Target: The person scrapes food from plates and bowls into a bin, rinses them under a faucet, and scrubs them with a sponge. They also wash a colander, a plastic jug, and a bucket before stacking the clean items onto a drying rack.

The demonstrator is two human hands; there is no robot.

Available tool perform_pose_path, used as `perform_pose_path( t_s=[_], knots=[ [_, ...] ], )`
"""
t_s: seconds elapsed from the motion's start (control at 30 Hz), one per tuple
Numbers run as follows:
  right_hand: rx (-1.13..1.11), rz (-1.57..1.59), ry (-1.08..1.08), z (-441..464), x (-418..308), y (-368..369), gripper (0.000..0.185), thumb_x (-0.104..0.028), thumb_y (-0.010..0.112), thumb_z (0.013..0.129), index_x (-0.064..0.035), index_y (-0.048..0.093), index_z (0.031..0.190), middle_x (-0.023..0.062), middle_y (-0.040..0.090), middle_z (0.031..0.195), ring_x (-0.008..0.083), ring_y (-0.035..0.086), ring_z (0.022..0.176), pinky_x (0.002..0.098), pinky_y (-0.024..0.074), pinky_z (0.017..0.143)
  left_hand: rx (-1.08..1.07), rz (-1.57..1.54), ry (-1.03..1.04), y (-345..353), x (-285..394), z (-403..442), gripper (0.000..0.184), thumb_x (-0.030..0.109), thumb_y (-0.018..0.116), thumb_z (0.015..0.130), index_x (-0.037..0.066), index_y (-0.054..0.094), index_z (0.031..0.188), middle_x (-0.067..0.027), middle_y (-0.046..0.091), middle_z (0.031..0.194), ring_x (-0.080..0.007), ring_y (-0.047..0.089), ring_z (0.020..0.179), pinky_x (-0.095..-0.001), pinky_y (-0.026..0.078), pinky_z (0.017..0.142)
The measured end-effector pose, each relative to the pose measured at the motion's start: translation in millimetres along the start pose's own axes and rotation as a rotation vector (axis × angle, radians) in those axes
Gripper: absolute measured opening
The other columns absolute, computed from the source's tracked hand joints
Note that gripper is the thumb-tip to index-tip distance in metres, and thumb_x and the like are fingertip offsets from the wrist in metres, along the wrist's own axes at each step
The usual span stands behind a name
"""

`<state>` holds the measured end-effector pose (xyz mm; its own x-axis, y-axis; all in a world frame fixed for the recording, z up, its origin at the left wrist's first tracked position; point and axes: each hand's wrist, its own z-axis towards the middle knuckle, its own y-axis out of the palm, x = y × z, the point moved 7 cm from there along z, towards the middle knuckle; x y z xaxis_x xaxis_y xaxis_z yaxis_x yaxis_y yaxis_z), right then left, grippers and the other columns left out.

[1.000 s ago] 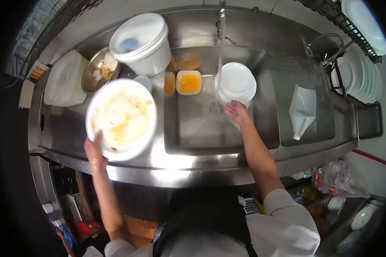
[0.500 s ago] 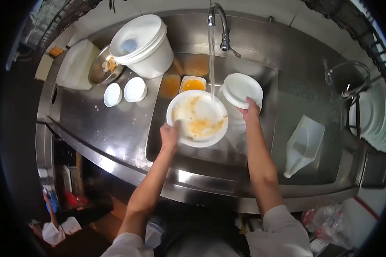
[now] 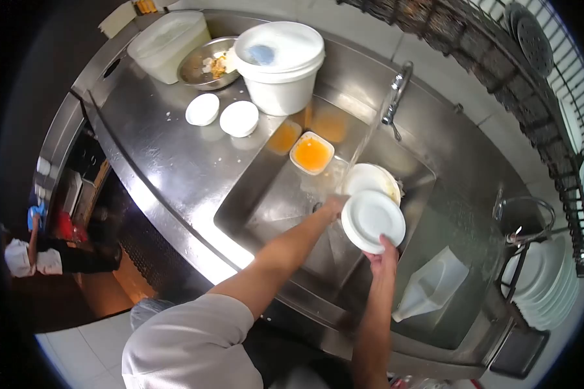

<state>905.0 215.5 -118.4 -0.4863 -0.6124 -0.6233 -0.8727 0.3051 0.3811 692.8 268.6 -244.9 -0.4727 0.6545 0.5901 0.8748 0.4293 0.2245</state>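
Note:
My right hand [image 3: 381,255] grips the near rim of a small white plate [image 3: 373,219], thumb on top, held over the sink; a second rim seems to show under it. Behind it, partly covered, a stained plate [image 3: 367,180] tilts near the running tap water, with brownish residue at its right edge. My left hand [image 3: 334,206] is closed at this stained plate's lower left rim, its fingertips hidden behind the plates. In the left part of the sink [image 3: 259,217] sits a square white dish [image 3: 312,153] of orange liquid.
Left counter: two white bowls [image 3: 239,119], a lidded white bucket [image 3: 280,71], a metal bowl of scraps [image 3: 209,63] and a plastic tub [image 3: 169,45]. A water-filled basin [image 3: 435,214] holds a translucent container [image 3: 435,285]. Racked plates [image 3: 542,282] stand right. Another person [image 3: 36,256] is far left.
The stained plate has moved right and behind the small white plate, which has come nearer me. My left hand has crossed right. The camera view has turned and shifted.

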Motion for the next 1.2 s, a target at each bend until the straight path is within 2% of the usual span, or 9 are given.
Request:
perform_pose_path(
  t_s=[0.17, 0.3, 0.37, 0.47, 0.57, 0.63, 0.73, 0.9, 1.2],
  knots=[
    [0.016, 0.125, -0.006, 38.1, 17.8, -1.9, 0.054, -0.006, 0.057, 0.081, -0.0031, 0.037, 0.13, 0.0194, 0.048, 0.124, 0.0389, 0.054, 0.107, 0.0607, 0.0488, 0.082, -0.034, 0.33, 0.057, -38.6, 33.9, -72.4, 0.031, 0.019, 0.059, 0.083, 0.003, 0.056, 0.11, -0.0076, 0.061, 0.092, -0.018, 0.061, 0.079, -0.0343, 0.053, 0.057],
    [0.054, 0.254, -0.012, 93.4, 40.6, -0.7, 0.053, -0.01, 0.057, 0.082, -0.005, 0.037, 0.131, 0.0152, 0.045, 0.13, 0.0359, 0.047, 0.116, 0.0584, 0.0455, 0.087, -0.071, 0.519, 0.548, -110.4, 98.5, -172.1, 0.027, 0.011, 0.052, 0.084, 0.004, 0.058, 0.11, -0.0054, 0.061, 0.09, -0.0157, 0.059, 0.08, -0.0286, 0.05, 0.066],
    [0.128, 0.183, -0.069, 104.6, 46.5, 6.6, 0.054, -0.013, 0.057, 0.083, -0.0052, 0.036, 0.132, 0.014, 0.043, 0.132, 0.0338, 0.044, 0.12, 0.0564, 0.0451, 0.088, 0.212, 0.758, 0.968, -154.6, 147.8, -237.7, 0.025, 0.003, 0.052, 0.078, 0.003, 0.062, 0.101, -0.0097, 0.062, 0.089, -0.0212, 0.059, 0.079, -0.031, 0.049, 0.07],
    [-0.101, -0.035, 0.067, 141.4, 47.0, -11.1, 0.048, -0.025, 0.056, 0.088, -0.0032, 0.04, 0.127, 0.0186, 0.05, 0.123, 0.033, 0.052, 0.11, 0.0502, 0.0489, 0.086, 0.583, 0.986, 1.04, -216.7, 200.3, -277.0, 0.025, -0.003, 0.049, 0.068, 0.004, 0.064, 0.087, -0.0168, 0.062, 0.087, -0.0351, 0.057, 0.082, -0.0399, 0.046, 0.076],
    [-0.009, -0.332, 0.326, 119.4, 39.9, -26.9, 0.039, -0.026, 0.054, 0.087, -0.0012, 0.047, 0.117, 0.0167, 0.059, 0.107, 0.0309, 0.06, 0.095, 0.039, 0.0524, 0.076, 0.764, 0.895, 1.141, -279.4, 245.8, -282.2, 0.017, 0.001, 0.05, 0.07, 0.005, 0.064, 0.081, -0.0177, 0.063, 0.089, -0.0372, 0.055, 0.086, -0.0434, 0.046, 0.08],
    [0.084, -0.531, 0.215, 104.5, 33.8, -29.7, 0.037, -0.027, 0.054, 0.087, -0.0009, 0.049, 0.112, 0.0163, 0.06, 0.101, 0.0284, 0.061, 0.088, 0.0371, 0.0526, 0.071, 0.864, 0.913, 1.146, -315.8, 290.6, -295.2, 0.019, 0.005, 0.052, 0.073, 0.004, 0.064, 0.088, -0.019, 0.063, 0.094, -0.0383, 0.057, 0.09, -0.0435, 0.046, 0.082],
    [0.026, -0.573, -0.233, 79.5, 41.4, 53.4, 0.035, -0.03, 0.053, 0.086, -0.0043, 0.05, 0.111, 0.0128, 0.06, 0.097, 0.0234, 0.061, 0.074, 0.0341, 0.0509, 0.06, 0.923, 0.748, 0.673, -407.1, 322.1, -246.8, 0.025, 0.012, 0.054, 0.08, 0.002, 0.063, 0.1, -0.0188, 0.063, 0.101, -0.0376, 0.061, 0.092, -0.045, 0.048, 0.08],
    [-0.398, -0.66, -0.211, -19.0, 97.0, 306.0, 0.035, -0.025, 0.05, 0.092, -0.0035, 0.045, 0.119, 0.0116, 0.064, 0.083, 0.0159, 0.061, 0.059, 0.0254, 0.0505, 0.05, 0.557, 0.558, 0.285, -448.5, 299.9, -187.3, 0.03, 0.022, 0.059, 0.081, 0.002, 0.063, 0.104, -0.0191, 0.062, 0.108, -0.033, 0.064, 0.093, -0.0419, 0.051, 0.08],
    [-0.365, -0.733, -0.188, -4.8, 153.8, 432.3, 0.038, -0.034, 0.051, 0.092, -0.0029, 0.042, 0.111, 0.0117, 0.063, 0.078, 0.0158, 0.059, 0.053, 0.0249, 0.0495, 0.044, 0.339, 0.755, 0.572, -436.6, 241.3, -156.8, 0.03, 0.019, 0.059, 0.079, -0.01, 0.062, 0.084, -0.0208, 0.065, 0.074, -0.0301, 0.066, 0.059, -0.037, 0.054, 0.057]
  ],
)
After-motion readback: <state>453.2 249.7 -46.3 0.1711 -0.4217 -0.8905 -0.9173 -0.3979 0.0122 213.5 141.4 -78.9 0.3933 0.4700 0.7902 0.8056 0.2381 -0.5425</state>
